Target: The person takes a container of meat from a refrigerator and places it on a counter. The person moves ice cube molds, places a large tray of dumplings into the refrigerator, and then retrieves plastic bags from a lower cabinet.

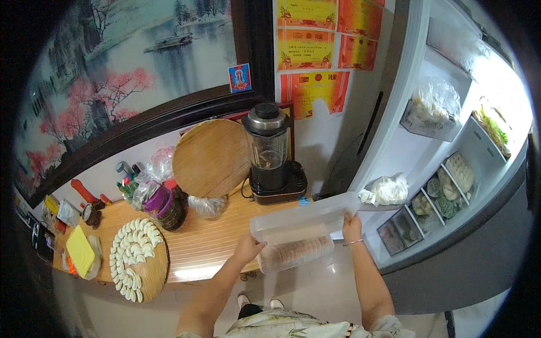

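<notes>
Clear plastic makes up the bin gripped at either end by the person's left hand and right hand, near an open fridge and desk.

Long translucent bin — tilted, held at both ends

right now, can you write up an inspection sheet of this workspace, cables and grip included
Surface: wooden table, dumplings on a round board at left
Things in hand: clear plastic bin, held level with the table's front edge in view
Clutter: purple tub, plastic bags, blender
Grip: left hand and right hand on opposite ends
Cables: dark cord beside the blender
Surroundings: open fridge at right
</notes>
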A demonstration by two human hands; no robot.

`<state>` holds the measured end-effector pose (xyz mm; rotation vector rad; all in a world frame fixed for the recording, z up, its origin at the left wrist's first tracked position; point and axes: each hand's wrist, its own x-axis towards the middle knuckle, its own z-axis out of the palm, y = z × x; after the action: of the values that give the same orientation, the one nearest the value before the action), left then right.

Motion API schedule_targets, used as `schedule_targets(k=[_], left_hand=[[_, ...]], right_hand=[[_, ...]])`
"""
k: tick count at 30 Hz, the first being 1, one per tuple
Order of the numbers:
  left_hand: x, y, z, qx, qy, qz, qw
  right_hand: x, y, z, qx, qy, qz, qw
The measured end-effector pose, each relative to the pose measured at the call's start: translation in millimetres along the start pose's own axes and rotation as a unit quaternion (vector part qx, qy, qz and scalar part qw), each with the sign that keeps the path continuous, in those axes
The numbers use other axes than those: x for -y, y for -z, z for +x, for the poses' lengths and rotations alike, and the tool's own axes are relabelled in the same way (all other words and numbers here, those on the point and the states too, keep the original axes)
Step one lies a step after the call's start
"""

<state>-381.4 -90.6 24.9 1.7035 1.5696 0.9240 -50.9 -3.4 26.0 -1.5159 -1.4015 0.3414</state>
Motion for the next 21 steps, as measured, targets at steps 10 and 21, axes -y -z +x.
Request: schedule_targets(k=[10,21], left_hand=[[30.7,3.4,12.5,0.091,0.078,-0.068,0.99],[52.7,14.2,-9.3,0.124,0.222,-0.284,0.924]], right_hand=[[-80.6,-12.9,4.3,0.199,0.022,-0.193,0.961],[-18.6,5.6,-28.0,0.198,-0.145,0.155,0.957]])
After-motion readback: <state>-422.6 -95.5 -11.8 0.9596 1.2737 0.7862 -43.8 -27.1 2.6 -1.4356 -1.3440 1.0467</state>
